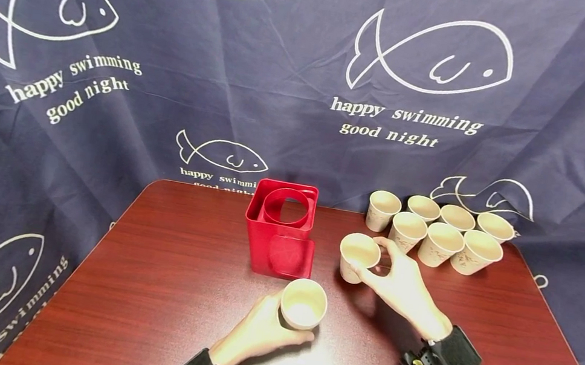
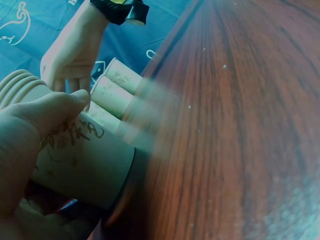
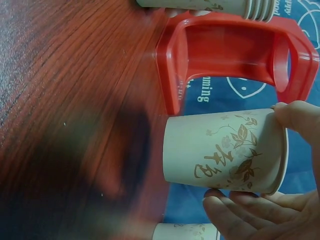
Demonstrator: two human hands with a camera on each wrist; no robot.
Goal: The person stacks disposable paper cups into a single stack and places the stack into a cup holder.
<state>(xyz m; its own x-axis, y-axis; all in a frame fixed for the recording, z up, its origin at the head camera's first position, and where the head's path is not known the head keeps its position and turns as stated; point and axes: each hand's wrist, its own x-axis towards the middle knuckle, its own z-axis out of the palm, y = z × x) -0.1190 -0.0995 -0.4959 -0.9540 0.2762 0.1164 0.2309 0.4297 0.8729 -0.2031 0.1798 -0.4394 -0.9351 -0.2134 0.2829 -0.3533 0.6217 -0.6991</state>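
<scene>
Head view: a stack of paper cups (image 1: pixel 303 304) is held up in the left hand (image 1: pixel 257 333), just in front of the red holder (image 1: pixel 281 230). A single cup (image 1: pixel 358 256) is pinched at its rim by the right hand (image 1: pixel 400 284), beside the group of cups (image 1: pixel 442 232) on the table (image 1: pixel 148 286).

Left wrist view: the stack (image 2: pixel 75 155) is wrapped by the thumb.

Right wrist view: the single cup (image 3: pixel 225 150) is seen sideways. It is probably light, thin and easily squashed, so a soft hold near the rim is best.

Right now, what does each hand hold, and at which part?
Left hand grips a stack of paper cups round its side; right hand pinches a single paper cup at its rim.
</scene>
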